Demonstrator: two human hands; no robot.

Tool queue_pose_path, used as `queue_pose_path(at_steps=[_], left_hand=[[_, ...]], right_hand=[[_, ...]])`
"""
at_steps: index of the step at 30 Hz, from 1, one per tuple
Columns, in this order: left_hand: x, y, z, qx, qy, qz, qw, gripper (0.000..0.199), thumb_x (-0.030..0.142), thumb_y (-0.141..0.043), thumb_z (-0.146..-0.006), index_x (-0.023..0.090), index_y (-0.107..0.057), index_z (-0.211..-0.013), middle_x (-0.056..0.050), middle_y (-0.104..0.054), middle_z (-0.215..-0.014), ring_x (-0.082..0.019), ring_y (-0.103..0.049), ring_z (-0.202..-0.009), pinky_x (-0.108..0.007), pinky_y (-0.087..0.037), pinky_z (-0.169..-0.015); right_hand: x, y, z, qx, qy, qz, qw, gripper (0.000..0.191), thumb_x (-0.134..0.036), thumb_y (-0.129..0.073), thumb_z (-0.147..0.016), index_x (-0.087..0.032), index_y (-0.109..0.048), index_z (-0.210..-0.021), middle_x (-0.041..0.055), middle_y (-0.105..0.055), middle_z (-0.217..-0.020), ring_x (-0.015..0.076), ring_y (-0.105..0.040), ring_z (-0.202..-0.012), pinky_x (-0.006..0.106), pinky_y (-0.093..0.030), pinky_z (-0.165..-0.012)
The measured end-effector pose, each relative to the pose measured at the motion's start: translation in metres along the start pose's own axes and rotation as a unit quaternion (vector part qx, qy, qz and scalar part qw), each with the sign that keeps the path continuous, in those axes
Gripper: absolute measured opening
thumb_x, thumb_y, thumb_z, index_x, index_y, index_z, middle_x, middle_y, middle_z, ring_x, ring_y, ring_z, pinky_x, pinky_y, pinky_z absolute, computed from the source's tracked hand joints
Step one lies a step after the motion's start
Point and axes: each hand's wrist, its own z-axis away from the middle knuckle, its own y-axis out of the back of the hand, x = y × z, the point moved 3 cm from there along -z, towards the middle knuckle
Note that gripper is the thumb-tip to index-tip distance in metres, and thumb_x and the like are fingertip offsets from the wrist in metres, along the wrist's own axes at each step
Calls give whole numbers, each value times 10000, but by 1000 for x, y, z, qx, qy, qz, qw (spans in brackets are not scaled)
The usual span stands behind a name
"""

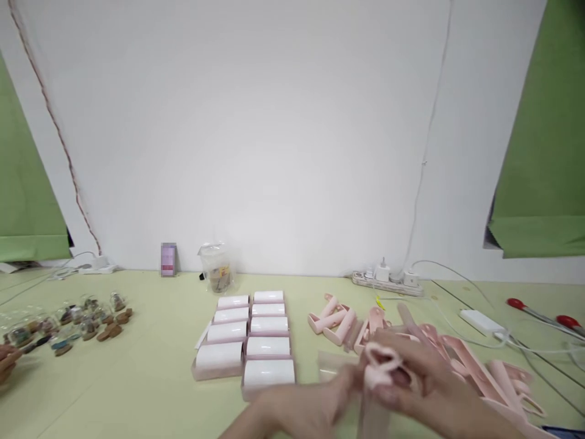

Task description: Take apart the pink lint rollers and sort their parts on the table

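Note:
Both hands meet low in the head view, around a pink plastic piece [381,353] with a looped end. My right hand [425,381] is closed round this piece, its thumb near the loop. From the left, my left hand [311,396] closes on the same piece, its fingers blurred by motion. A translucent part [373,417] hangs below the loop between the hands; its exact form is unclear. Nearby, more pink plastic parts [466,360] lie loosely behind and right of my right hand. Left of my hands, white rolls [268,346] in pinkish translucent covers lie in two columns.
A power strip [388,285] with plugs and cables sits by the wall. A white adapter [482,321] and red-handled tools [516,303] lie right. At the back stand a phone [168,261] and a clear bag [218,271]. Another person's hand [8,360] is beside small glass domes [86,317].

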Motion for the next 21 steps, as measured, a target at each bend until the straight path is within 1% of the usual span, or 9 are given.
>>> queue_pose_path(at_steps=[1, 2, 4, 6, 8, 10, 12, 16, 21], left_hand=[[3, 13, 10, 26, -16, -37, 999, 952, 594, -702, -461, 139, -362, -1224, -138, -453, -1196, -316, -409, -1133, -407, -334, -924], [5, 28, 21, 88, -40, -95, 991, 1017, 618, -668, -498, 157, -244, -1300, -147, -321, -1322, -320, -289, -1221, -426, -265, -982], [2, 57, 47, 264, -88, -200, 939, 868, 656, -479, -671, 206, -148, -1334, -114, -173, -1404, -281, -143, -1288, -428, -166, -1036], [-11, 78, 75, 475, -89, -274, 831, 603, 564, -391, -785, 233, -261, -1273, -97, -277, -1340, -262, -215, -1260, -433, -213, -1016], [-30, 87, 97, 613, -80, -354, 702, 395, 426, -419, -822, 227, -373, -1160, -94, -411, -1191, -259, -320, -1182, -440, -281, -961], [-47, 88, 106, 630, -105, -449, 625, 283, 308, -445, -820, 214, -414, -1085, -87, -483, -1078, -254, -380, -1110, -428, -309, -914], [-61, 87, 106, 594, -146, -530, 588, 264, 214, -463, -803, 196, -427, -1064, -89, -520, -1035, -244, -421, -1060, -402, -319, -883], [-83, 89, 95, 540, -179, -592, 570, 256, 138, -427, -803, 171, -455, -1055, -100, -564, -1006, -230, -468, -1021, -367, -339, -840], [-95, 94, 90, 553, -177, -611, 539, 221, 165, -348, -824, 181, -487, -995, -87, -606, -931, -232, -499, -966, -365, -341, -799]], right_hand=[[1, 10, -7, 49, 8, -18, 999, 254, -460, -514, -764, -222, -598, -733, 8, -545, -644, 150, -489, -564, 264, -428, -508], [3, 21, -19, 103, 10, -35, 994, 271, -461, -470, -795, -225, -597, -755, 17, -561, -669, 155, -503, -578, 267, -433, -507], [9, 42, -53, 180, 36, -43, 982, 264, -451, -447, -817, -226, -583, -833, 33, -588, -781, 165, -529, -658, 265, -435, -527], [21, 53, -98, 165, 69, -26, 984, 278, -440, -410, -842, -211, -556, -900, 43, -580, -917, 143, -527, -676, 266, -446, -563], [43, 52, -147, 133, 71, -12, 989, 274, -420, -425, -844, -185, -552, -905, 54, -569, -992, 141, -543, -727, 271, -467, -602], [71, 40, -189, 92, 54, 14, 994, 223, -346, -466, -848, -159, -564, -919, 49, -578, -994, 137, -564, -758, 297, -482, -656], [100, 22, -220, 68, 23, 43, 996, 224, -290, -494, -847, -148, -543, -1012, 46, -580, -1001, 152, -578, -815, 344, -485, -699], [148, -11, -250, 89, -57, 96, 990, 275, -283, -494, -848, -162, -508, -1094, 62, -545, -1093, 181, -563, -899, 384, -475, -750], [182, -31, -263, 131, -131, 131, 974, 286, -284, -497, -846, -161, -501, -1104, 64, -541, -1100, 185, -562, -904, 388, -474, -751]])
